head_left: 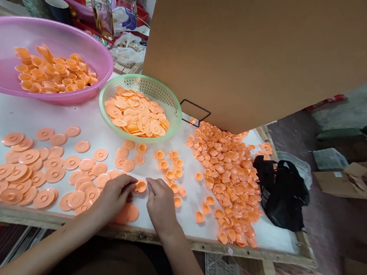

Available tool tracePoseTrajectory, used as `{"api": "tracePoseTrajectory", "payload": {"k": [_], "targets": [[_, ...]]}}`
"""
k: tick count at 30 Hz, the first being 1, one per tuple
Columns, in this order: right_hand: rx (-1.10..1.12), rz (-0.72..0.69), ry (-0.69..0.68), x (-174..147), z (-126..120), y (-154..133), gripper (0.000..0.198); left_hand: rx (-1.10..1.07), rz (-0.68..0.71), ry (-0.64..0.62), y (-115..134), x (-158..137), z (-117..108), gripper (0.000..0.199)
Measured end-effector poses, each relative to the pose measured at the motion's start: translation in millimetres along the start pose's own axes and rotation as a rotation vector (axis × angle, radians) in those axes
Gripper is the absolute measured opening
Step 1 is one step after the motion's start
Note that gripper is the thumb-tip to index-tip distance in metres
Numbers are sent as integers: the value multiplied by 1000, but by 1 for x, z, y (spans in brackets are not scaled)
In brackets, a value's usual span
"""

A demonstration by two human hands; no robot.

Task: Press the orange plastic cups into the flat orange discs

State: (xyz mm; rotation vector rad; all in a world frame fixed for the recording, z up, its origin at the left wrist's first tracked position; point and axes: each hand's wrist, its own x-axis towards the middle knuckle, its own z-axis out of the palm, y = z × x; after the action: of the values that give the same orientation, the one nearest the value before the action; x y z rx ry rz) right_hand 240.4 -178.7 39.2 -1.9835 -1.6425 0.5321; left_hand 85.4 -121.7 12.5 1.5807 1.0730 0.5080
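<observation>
Right, so both hands work close in at the near edge of the bench (pixel 18 111), mid-length, w/ one small orange cup (pixel 141 186) btwn them. Nice look at it: round, hollow, glossy, a paler rim ringing a deeper orange inside, mouth turned up twd the camera. L hand (pixel 116 194) has it, fingers curled, thumb & forefinger pinching its left side. R hand (pixel 161 203) sits just off the other side, thumb & forefinger drawn in close, tips apart from the cup; can't tell if anything's btwn them

Under & beside the L hand, a few plain discs (pixel 133 213) lie right by the near edge. Out twd the bench's left edge, loads of flat orange discs (pixel 55 174), some overlapping, many w/ a raised ring in the centre. R of the hands, loose cups (pixel 178 172) in a scatter, same orange, most mouth-up; past them a big cup pile (pixel 228 173) runs from the far side down to the near edge, close to the near-right corner

Far-left corner: pink basin (pixel 3 42), part-filled w/ orange spouted pieces (pixel 59 74). Next to it, mid far edge, a green colander (pixel 173 106) heaped w/ more discs. Big brown cardboard (pixel 245 47) looms over the far right, and a black bag (pixel 285 194) slumps at the right edge
</observation>
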Motion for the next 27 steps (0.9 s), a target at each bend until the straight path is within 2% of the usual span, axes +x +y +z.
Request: {"api": "tracePoseTrajectory", "payload": {"k": [2,6,9,12,15,18,22,25,27], "targets": [[98,54,96,-7,-9,6,30,7,-29,36,1,-2,-2,23],[204,186,199,-22,-29,27,26,157,-30,14,7,4,8,16],[199,300,328,-31,-46,53,25,254,50,-10,15,16,21,15],[56,400,482,-41,-62,81,27,271,172,-18,23,33,21,20],[-58,429,474,-49,-72,102,28,458,319,134,21,51,6,21],[-35,420,409,-48,-71,110,29,713,349,244,7,59,-13,20],[-38,380,397,-38,-68,114,29,813,352,180,-12,40,-27,21],[-173,430,469,-30,-72,125,33,831,324,172,-14,22,-30,22],[-248,478,460,-27,-76,132,34,843,301,195,-9,18,-29,22]]}}
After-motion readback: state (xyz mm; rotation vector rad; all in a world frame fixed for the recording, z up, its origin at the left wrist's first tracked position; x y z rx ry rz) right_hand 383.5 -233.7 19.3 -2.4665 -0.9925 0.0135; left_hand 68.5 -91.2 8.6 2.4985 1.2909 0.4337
